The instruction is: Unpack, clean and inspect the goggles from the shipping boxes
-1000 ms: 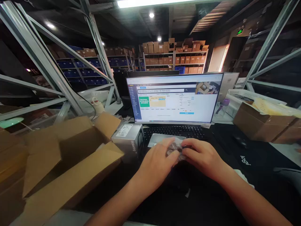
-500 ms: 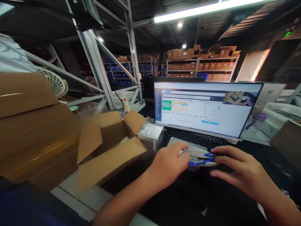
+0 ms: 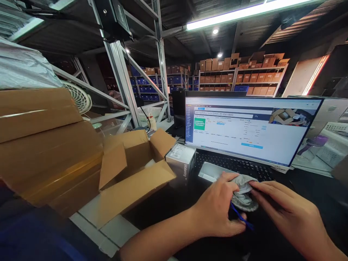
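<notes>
A grey cloth pouch with a blue drawstring [image 3: 243, 192] is held over the dark desk top, in front of the keyboard. My left hand [image 3: 219, 208] grips its left side, with the blue cord hanging by the thumb. On the pouch's right edge, the fingers of my right hand [image 3: 288, 203] are closed in a pinch. The pouch is bunched, and its contents, if any, are hidden. Just behind my left hand lies a flat silver-grey box or lid [image 3: 210, 171].
An open cardboard box [image 3: 136, 188] stands to the left, beside a printed grey box [image 3: 181, 163]. Behind my hands are a black keyboard [image 3: 225, 161] and a lit monitor [image 3: 244, 130]. A large taped carton [image 3: 46, 145] and a white fan [image 3: 80, 99] are farther left.
The pouch has turned, and the blue cord now hangs below it. My right hand has closed from loosely spread fingers to a pinch on the cloth. The view has shifted slightly left.
</notes>
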### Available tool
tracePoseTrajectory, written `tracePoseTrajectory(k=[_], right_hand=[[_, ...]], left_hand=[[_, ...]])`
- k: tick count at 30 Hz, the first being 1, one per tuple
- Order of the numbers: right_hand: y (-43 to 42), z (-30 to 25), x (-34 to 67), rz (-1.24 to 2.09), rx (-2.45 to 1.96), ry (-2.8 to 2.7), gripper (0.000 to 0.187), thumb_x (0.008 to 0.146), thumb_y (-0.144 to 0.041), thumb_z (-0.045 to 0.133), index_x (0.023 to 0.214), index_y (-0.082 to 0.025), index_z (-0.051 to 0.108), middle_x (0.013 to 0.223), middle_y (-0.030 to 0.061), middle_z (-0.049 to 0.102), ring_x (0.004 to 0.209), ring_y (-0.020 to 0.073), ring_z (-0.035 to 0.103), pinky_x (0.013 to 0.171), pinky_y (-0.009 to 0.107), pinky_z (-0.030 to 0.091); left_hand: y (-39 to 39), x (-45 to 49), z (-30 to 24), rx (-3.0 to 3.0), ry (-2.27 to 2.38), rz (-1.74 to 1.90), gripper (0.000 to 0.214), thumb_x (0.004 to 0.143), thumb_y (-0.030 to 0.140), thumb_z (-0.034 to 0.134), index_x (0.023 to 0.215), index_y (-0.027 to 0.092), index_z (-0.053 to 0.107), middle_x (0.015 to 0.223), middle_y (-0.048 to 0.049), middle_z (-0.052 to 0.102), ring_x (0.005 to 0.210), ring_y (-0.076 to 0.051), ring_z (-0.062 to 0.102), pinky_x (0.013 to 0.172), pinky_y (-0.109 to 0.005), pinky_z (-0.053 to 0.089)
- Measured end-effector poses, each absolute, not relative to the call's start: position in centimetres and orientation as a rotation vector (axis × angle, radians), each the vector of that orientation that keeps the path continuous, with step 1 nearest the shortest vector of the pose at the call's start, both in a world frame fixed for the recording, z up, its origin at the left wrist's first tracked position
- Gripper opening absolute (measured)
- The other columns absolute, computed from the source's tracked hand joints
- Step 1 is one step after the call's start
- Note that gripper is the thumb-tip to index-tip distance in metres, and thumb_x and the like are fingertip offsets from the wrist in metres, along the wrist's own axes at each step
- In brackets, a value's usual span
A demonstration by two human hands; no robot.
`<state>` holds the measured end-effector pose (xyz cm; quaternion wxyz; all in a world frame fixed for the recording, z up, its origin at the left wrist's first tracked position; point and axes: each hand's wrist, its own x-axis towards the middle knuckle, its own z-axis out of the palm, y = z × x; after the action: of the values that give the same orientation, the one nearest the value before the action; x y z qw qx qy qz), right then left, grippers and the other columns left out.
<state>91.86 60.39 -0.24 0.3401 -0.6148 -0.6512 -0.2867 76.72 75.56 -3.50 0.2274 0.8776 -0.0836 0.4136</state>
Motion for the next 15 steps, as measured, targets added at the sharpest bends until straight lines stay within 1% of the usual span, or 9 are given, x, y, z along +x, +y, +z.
tracePoseTrajectory(k=[1, 2, 3, 5, 7, 9, 11, 13, 15], right_hand=[[60.5, -0.4, 91.8, -0.762, -1.602, -1.678, 0.021, 0.096, -0.021, 0.059, 0.116, -0.023, 0.065, 0.098, 0.0034, 0.07, 0.081, 0.013, 0.071, 0.075, 0.021, 0.059], [60.5, -0.6, 91.7, -0.77, -1.604, -1.666, 0.021, 0.096, -0.021, 0.059, 0.116, -0.023, 0.065, 0.097, 0.0032, 0.07, 0.081, 0.0129, 0.071, 0.075, 0.021, 0.059], [60.6, -0.7, 91.5, -0.77, -1.604, -1.658, 0.021, 0.096, -0.021, 0.059, 0.115, -0.023, 0.066, 0.097, 0.003, 0.07, 0.08, 0.0128, 0.071, 0.075, 0.02, 0.059], [60.6, -0.9, 91.4, -0.741, -1.62, -1.649, 0.017, 0.097, -0.023, 0.059, 0.111, -0.024, 0.067, 0.095, 0.0026, 0.07, 0.078, 0.0133, 0.071, 0.073, 0.021, 0.059], [60.5, -0.9, 91.5, -0.696, -1.657, -1.64, 0.019, 0.098, -0.03, 0.057, 0.112, -0.025, 0.068, 0.098, 0.0035, 0.071, 0.079, 0.0152, 0.072, 0.072, 0.023, 0.06], [60.3, -1.0, 92.0, -0.686, -1.703, -1.641, 0.029, 0.098, -0.041, 0.056, 0.119, -0.025, 0.067, 0.106, 0.0057, 0.071, 0.083, 0.018, 0.073, 0.07, 0.024, 0.061], [59.9, -1.3, 92.7, -0.704, -1.723, -1.683, 0.036, 0.096, -0.049, 0.055, 0.121, -0.026, 0.068, 0.114, 0.0067, 0.07, 0.084, 0.0194, 0.074, 0.068, 0.025, 0.062], [59.6, -1.7, 93.4, -0.693, -1.71, -1.757, 0.034, 0.095, -0.05, 0.057, 0.118, -0.028, 0.07, 0.116, 0.0054, 0.07, 0.084, 0.0191, 0.075, 0.071, 0.025, 0.063], [59.3, -2.3, 94.0, -0.648, -1.681, -1.776, 0.03, 0.094, -0.049, 0.059, 0.114, -0.031, 0.073, 0.114, 0.0031, 0.071, 0.085, 0.0191, 0.075, 0.077, 0.025, 0.064]], left_hand=[[75.6, 77.0, -4.1, 2.455, -0.181, 1.187, 0.066, 0.074, 0.034, 0.072, 0.128, 0.012, 0.041, 0.14, -0.0262, 0.048, 0.136, -0.036, 0.047, 0.112, -0.058, 0.042], [75.6, 77.3, -4.6, 2.5, -0.136, 1.232, 0.073, 0.075, 0.038, 0.073, 0.133, 0.011, 0.037, 0.143, -0.0274, 0.045, 0.137, -0.038, 0.045, 0.111, -0.06, 0.041], [75.8, 77.5, -5.0, 2.535, -0.101, 1.271, 0.072, 0.079, 0.036, 0.07, 0.137, 0.012, 0.035, 0.143, -0.027, 0.044, 0.136, -0.038, 0.046, 0.109, -0.06, 0.044], [76.3, 77.7, -5.3, 2.539, -0.083, 1.309, 0.058, 0.088, 0.028, 0.06, 0.138, 0.014, 0.035, 0.139, -0.023, 0.05, 0.13, -0.033, 0.053, 0.101, -0.05, 0.053], [76.6, 77.6, -5.1, 2.5, -0.106, 1.325, 0.048, 0.092, 0.028, 0.055, 0.136, 0.015, 0.038, 0.129, -0.0186, 0.057, 0.121, -0.028, 0.059, 0.096, -0.042, 0.057], [76.6, 77.4, -4.5, 2.522, -0.188, 1.376, 0.041, 0.096, 0.032, 0.052, 0.132, 0.014, 0.041, 0.122, -0.0168, 0.061, 0.114, -0.025, 0.062, 0.098, -0.042, 0.056], [76.3, 77.2, -3.7, 2.623, -0.297, 1.463, 0.032, 0.099, 0.028, 0.048, 0.127, 0.013, 0.045, 0.118, -0.0151, 0.064, 0.11, -0.022, 0.064, 0.106, -0.043, 0.051], [75.9, 77.0, -2.9, 2.735, -0.373, 1.523, 0.021, 0.1, 0.022, 0.047, 0.12, 0.014, 0.05, 0.11, -0.0102, 0.067, 0.104, -0.018, 0.065, 0.111, -0.043, 0.046], [75.8, 76.7, -1.9, 2.806, -0.38, 1.489, 0.016, 0.1, 0.02, 0.047, 0.115, 0.016, 0.052, 0.106, -0.0068, 0.068, 0.1, -0.015, 0.066, 0.112, -0.04, 0.045]])
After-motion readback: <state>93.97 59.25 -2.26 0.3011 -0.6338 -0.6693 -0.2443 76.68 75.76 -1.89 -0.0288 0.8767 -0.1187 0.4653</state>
